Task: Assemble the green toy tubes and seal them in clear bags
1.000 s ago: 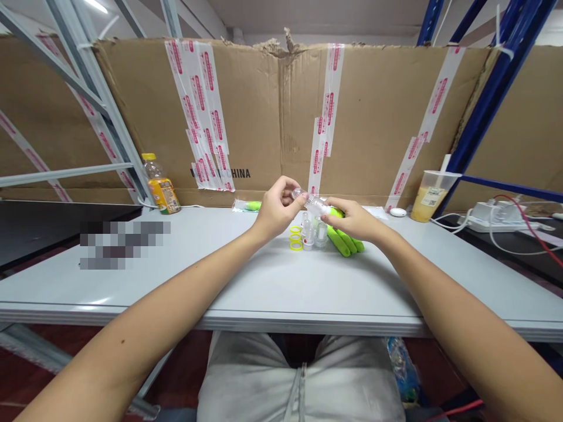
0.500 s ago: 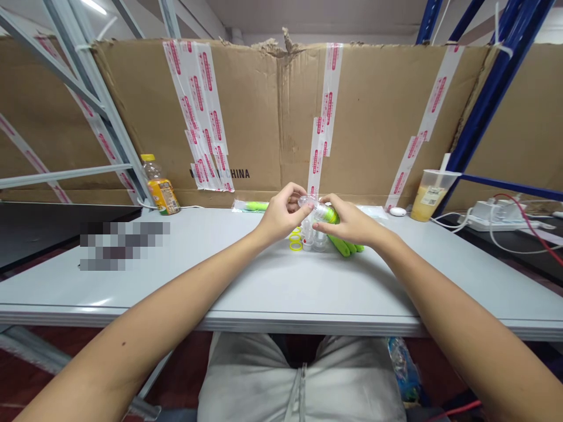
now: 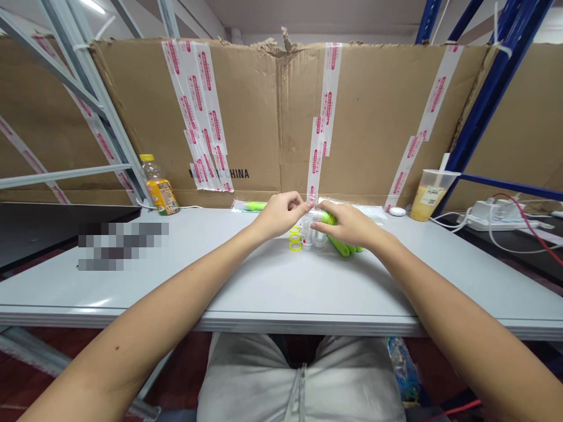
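My left hand (image 3: pixel 278 214) and my right hand (image 3: pixel 346 224) meet above the middle of the grey table (image 3: pixel 272 281). Both pinch a small clear plastic piece with a green end (image 3: pixel 317 215) between them. Just below stand small clear vials (image 3: pixel 313 237). Yellow rings (image 3: pixel 295 241) lie to their left. Green tubes (image 3: pixel 345 247) lie under my right hand. How the held piece ends is hidden by my fingers.
A juice bottle with a yellow cap (image 3: pixel 159 186) stands at the back left. A bagged green item (image 3: pixel 250 206) lies behind my left hand. A cup of yellow drink (image 3: pixel 431 194) and a power strip with cables (image 3: pixel 492 220) are at the right. A taped cardboard wall (image 3: pixel 281 117) closes the back.
Both hands have come down and closer together with the clear piece, from slightly raised to just above the vials.
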Demonstrator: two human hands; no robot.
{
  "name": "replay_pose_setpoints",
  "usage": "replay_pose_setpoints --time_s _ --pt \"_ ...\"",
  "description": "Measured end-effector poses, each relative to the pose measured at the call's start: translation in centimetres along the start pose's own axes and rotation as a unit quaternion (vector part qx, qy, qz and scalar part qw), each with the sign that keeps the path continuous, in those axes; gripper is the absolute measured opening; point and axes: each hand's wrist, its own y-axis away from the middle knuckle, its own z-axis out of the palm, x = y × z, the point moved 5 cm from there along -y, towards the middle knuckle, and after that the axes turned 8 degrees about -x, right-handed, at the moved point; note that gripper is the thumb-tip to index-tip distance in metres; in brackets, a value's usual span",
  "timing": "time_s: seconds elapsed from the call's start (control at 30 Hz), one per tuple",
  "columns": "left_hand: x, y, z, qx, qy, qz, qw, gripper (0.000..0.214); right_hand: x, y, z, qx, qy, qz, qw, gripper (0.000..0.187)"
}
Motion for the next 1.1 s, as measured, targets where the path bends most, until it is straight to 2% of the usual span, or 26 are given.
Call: replay_pose_setpoints --time_s 0.13,0.2,0.27,0.33,0.43,0.57,0.63,0.73,0.83,0.9,1.03,1.1 --pt "1.2 0.3 0.0 -0.042 0.004 0.083 0.996 0.022 0.0 0.0 -0.2 0.001 -0.016 -0.012 1.0 0.04" --pt "1.9 0.5 0.1 -0.045 -0.008 0.127 0.991 0.018 0.0 0.0 -0.5 0.011 -0.03 -0.013 0.999 0.042" --pt "2.1 0.6 0.3 -0.042 -0.021 0.144 0.988 0.019 0.0 0.0 -0.7 0.014 -0.038 -0.01 0.999 0.043" --pt "1.9 0.6 0.3 -0.028 -0.021 0.125 0.992 0.028 0.0 0.0 -0.7 0.014 -0.038 -0.008 0.999 0.041" --pt "0.9 0.4 0.1 0.001 -0.018 0.057 0.998 0.033 -0.1 0.0 -0.5 0.014 -0.022 -0.009 1.0 0.038" --pt "0.3 0.2 0.2 -0.027 -0.048 0.002 0.998 0.051 -0.1 0.0 -0.3 0.013 0.007 -0.005 1.0 0.038" --pt "0.5 0.2 0.2 -0.041 -0.047 0.014 0.998 0.047 0.0 0.0 -0.3 0.011 0.017 -0.001 1.0 0.038" --pt "1.4 0.4 0.4 -0.051 -0.021 0.088 0.995 0.02 -0.1 0.1 -0.5 0.012 0.005 0.0 1.0 0.036" --pt "1.9 0.6 0.6 -0.047 -0.013 0.144 0.988 0.021 -0.5 0.3 -0.9 0.016 -0.021 -0.008 1.0 0.037" --pt "1.8 0.7 0.7 -0.047 -0.011 0.135 0.99 0.026 -0.7 0.3 -1.0 0.018 -0.029 -0.013 0.999 0.037" --pt "1.1 0.5 0.7 -0.041 0.017 0.056 0.997 0.023 -0.5 0.2 -0.9 0.025 -0.002 -0.005 1.0 0.036" --pt "0.8 0.4 0.4 -0.026 0.028 0.025 0.999 0.029 -0.4 0.2 -0.7 0.025 0.017 -0.001 1.0 0.035"
